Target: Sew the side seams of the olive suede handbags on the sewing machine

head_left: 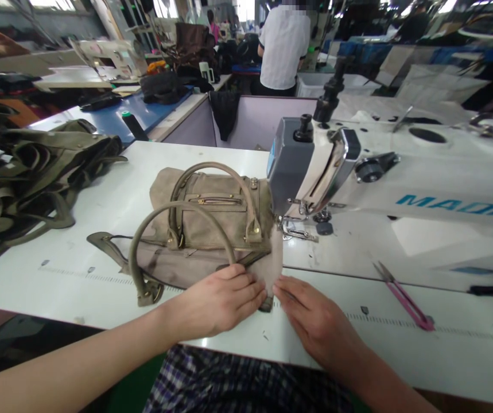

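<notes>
An olive-brown handbag (212,221) with two arched handles and a brass zipper lies on the white sewing table, its right edge beside the needle area of the sewing machine (298,166). Pale lining fabric (267,267) spreads from the bag's front. My left hand (224,298) rests on this lining near the front handle, fingers together and pressing it down. My right hand (315,315) pinches the lining's right edge between thumb and fingers, just in front of the presser foot (300,232).
Pink-handled scissors (407,301) lie on the table at the right. Olive bags (35,178) are piled at the left. A green-topped thread cone (133,125) is behind. Farther back, a person in a white shirt (284,49) faces away, near another sewing machine (108,57).
</notes>
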A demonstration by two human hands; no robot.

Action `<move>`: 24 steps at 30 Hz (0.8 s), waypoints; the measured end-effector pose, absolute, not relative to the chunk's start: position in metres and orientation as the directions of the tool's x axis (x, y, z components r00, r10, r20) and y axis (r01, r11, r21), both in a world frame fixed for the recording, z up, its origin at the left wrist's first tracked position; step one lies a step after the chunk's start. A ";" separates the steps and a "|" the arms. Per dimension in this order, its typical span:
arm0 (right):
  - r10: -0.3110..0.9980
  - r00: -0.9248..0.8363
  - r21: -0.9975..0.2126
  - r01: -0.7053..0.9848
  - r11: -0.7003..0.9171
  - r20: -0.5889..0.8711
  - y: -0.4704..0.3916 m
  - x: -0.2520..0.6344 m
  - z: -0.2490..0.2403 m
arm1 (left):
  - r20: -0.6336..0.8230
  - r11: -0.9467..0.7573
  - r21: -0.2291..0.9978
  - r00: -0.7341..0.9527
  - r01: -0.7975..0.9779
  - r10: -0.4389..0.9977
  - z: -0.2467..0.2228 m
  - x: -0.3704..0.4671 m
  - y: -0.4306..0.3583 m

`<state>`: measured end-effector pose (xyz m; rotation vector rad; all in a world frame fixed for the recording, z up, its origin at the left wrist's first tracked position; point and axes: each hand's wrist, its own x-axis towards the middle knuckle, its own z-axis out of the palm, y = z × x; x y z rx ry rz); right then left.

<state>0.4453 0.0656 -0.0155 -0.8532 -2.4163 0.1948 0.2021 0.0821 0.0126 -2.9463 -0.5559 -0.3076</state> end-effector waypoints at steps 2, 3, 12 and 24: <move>0.611 -0.649 -0.299 0.535 0.790 0.453 0.074 0.446 -0.015 | 0.240 -0.931 -0.081 0.913 0.356 0.328 0.011 0.204 0.092; 0.606 -0.654 -0.293 0.533 0.794 0.453 0.078 0.446 -0.015 | 0.246 -0.935 -0.079 0.915 0.347 0.319 0.011 0.204 0.098; 0.583 -0.679 -0.225 0.546 0.807 0.446 0.114 0.446 -0.020 | 0.224 -0.935 -0.135 0.929 0.328 0.293 0.010 0.203 0.138; 0.693 -0.605 -0.214 0.673 0.708 0.392 0.124 0.440 -0.024 | 0.217 -0.886 -0.157 0.891 0.436 0.400 0.001 0.212 0.177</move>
